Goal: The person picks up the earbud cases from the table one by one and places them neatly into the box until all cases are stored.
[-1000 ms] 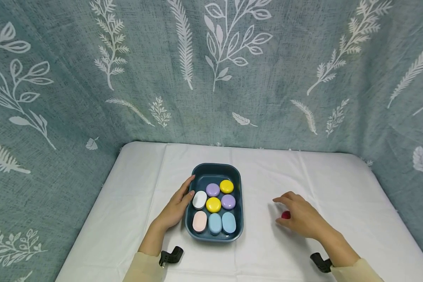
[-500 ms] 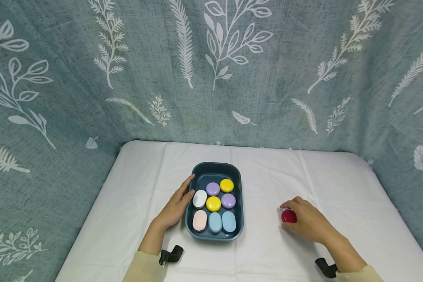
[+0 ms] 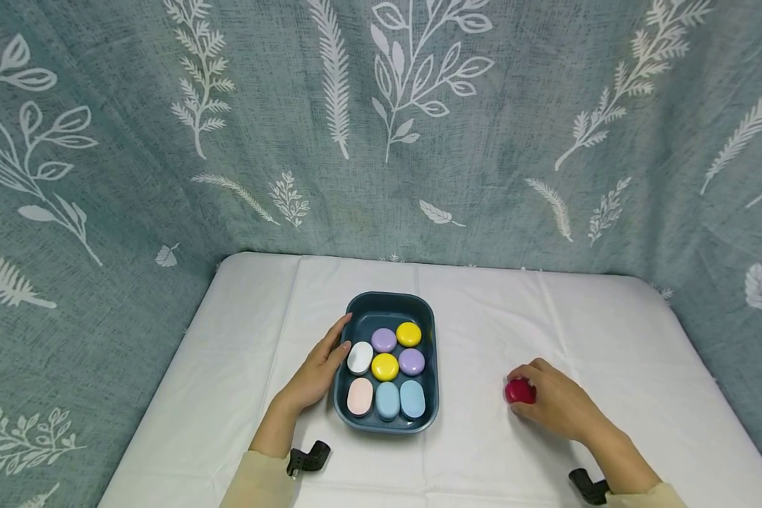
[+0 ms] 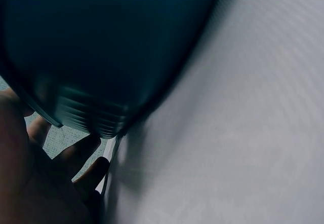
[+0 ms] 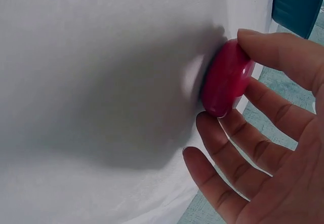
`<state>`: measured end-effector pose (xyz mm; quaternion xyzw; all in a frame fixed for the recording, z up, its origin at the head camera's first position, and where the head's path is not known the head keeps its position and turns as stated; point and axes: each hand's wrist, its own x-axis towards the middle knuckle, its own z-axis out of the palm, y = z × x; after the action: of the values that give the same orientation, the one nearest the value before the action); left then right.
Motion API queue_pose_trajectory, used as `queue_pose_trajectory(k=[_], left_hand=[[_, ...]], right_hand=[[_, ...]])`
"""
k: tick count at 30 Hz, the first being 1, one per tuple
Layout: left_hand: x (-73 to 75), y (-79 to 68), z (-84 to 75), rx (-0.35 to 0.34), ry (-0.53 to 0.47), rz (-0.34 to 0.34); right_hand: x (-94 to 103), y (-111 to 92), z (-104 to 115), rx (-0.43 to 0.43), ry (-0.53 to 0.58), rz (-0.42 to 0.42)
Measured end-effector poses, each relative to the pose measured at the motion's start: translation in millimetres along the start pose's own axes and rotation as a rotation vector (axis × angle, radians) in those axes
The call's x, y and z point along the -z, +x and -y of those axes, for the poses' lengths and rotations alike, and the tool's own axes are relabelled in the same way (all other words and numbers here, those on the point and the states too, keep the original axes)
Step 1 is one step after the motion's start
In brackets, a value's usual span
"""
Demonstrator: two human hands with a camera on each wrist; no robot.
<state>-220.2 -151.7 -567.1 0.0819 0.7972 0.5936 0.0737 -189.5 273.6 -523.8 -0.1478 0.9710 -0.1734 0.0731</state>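
Observation:
My right hand (image 3: 559,402) pinches a glossy red rounded disc (image 3: 521,391) between thumb and fingers, just right of the tray. In the right wrist view, the disc (image 5: 226,79) stands out pink-red, close to the white cloth, with the thumb on one side and fingertips on the other. My left hand (image 3: 314,377) rests against the left side of a dark blue rectangular tray (image 3: 390,303), its fingers fairly straight. In the left wrist view, fingertips (image 4: 93,140) touch the tray's ribbed outer wall (image 4: 91,113).
Inside the tray sit glossy rounded pieces: two yellow (image 3: 384,367), two purple (image 3: 411,362), one white (image 3: 360,358), one pink (image 3: 360,396) and two light blue (image 3: 413,399). White cloth (image 3: 476,317) covers the table. A patterned green curtain (image 3: 355,212) hangs behind and beside it.
My right hand has shifted slightly right and nearer to me, and its spread thumb and fingers have come together on the red disc. Left hand and tray have stayed put.

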Motion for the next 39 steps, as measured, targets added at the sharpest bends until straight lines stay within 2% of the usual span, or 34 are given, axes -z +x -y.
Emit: queue_pose_trajectory(k=[4, 7, 23, 26, 33, 39], left_hand=[[0.8, -6.7, -14.7, -0.006, -0.014, 0.005], [1.4, -9.7, -19.5, -0.011, -0.016, 0.005], [1.0, -9.3, -18.8, -0.009, -0.005, -0.007], [0.7, -6.4, -14.1, -0.009, -0.01, -0.006], [0.8, 3.8, 12.2, -0.019, 0.024, -0.004], [4.2, 4.6, 16.9, -0.033, 0.037, 0.026]], right_hand=[[0.5, 1, 2, 0.011, 0.007, -0.002], [2.2, 3, 5, 0.02, 0.011, -0.004], [16.2, 21, 33, 0.089, 0.0, -0.025], [19.2, 26, 39, 0.105, 0.0, -0.019], [26.7, 38, 53, 0.145, -0.016, -0.018], [33.6, 49, 68, 0.152, -0.016, 0.009]])
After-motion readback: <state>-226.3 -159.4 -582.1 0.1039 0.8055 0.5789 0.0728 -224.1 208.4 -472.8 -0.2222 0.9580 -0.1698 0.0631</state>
